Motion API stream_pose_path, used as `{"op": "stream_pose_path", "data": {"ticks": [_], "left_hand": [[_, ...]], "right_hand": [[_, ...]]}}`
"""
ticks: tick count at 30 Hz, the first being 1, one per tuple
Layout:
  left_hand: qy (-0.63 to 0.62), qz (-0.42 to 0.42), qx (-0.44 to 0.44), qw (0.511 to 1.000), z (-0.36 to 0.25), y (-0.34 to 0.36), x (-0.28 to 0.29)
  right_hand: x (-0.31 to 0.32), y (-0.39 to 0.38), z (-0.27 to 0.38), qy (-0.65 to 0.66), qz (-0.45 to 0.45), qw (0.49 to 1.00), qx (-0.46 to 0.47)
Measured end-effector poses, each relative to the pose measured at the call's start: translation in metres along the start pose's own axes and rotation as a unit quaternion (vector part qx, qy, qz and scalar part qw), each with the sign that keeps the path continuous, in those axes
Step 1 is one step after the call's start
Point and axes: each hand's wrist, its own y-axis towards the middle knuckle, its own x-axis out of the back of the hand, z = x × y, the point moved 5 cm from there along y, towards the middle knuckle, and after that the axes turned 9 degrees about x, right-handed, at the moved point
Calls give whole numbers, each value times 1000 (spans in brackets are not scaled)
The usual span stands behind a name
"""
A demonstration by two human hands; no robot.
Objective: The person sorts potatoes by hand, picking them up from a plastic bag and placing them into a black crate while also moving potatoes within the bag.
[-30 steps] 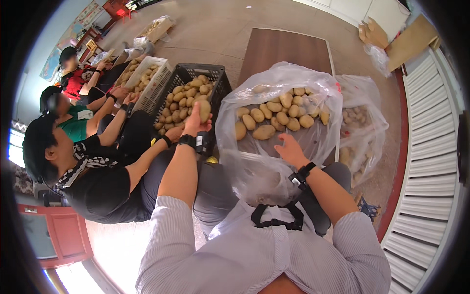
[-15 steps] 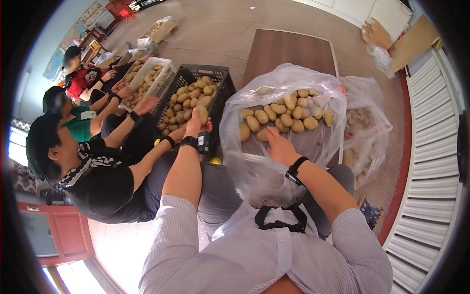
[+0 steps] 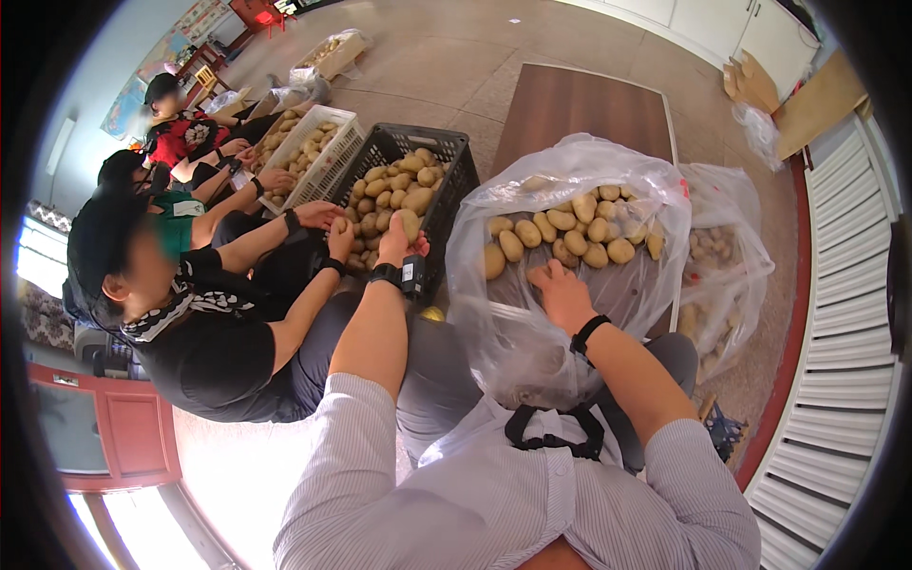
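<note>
My left hand (image 3: 392,249) is closed round a pale potato (image 3: 408,224) at the near right corner of a black plastic crate (image 3: 452,223) that holds many potatoes. My right hand (image 3: 562,293) reaches into a large clear plastic bag (image 3: 484,328), its fingers curled downward over a potato that the hand hides from view. Just beyond the fingertips lies a spread of loose potatoes (image 3: 596,231) on the brown surface inside the bag.
A co-worker (image 3: 223,356) sits close at my left, one hand holding a potato (image 3: 341,225) over the black crate. Two more people sit beyond, beside a white crate (image 3: 332,161) of potatoes. A second potato bag (image 3: 741,275) stands at right, near a white radiator (image 3: 836,313).
The potato by my right fingertips has gone from sight under the curled fingers. My left hand keeps its potato. The co-worker's hands have moved further over the black crate, and the view has shifted slightly.
</note>
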Motion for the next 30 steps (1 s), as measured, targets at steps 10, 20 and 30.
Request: {"op": "stream_pose_path", "data": {"ticks": [10, 20, 30], "left_hand": [[-46, -71, -85, 993, -7, 7, 19], [51, -70, -83, 993, -5, -21, -10], [241, 33, -155, 958, 11, -72, -73]], "right_hand": [[4, -21, -13, -58, -33, 998, -12], [-2, -37, -23, -84, -24, 996, -22], [2, -44, -17, -61, -18, 997, -38]]}}
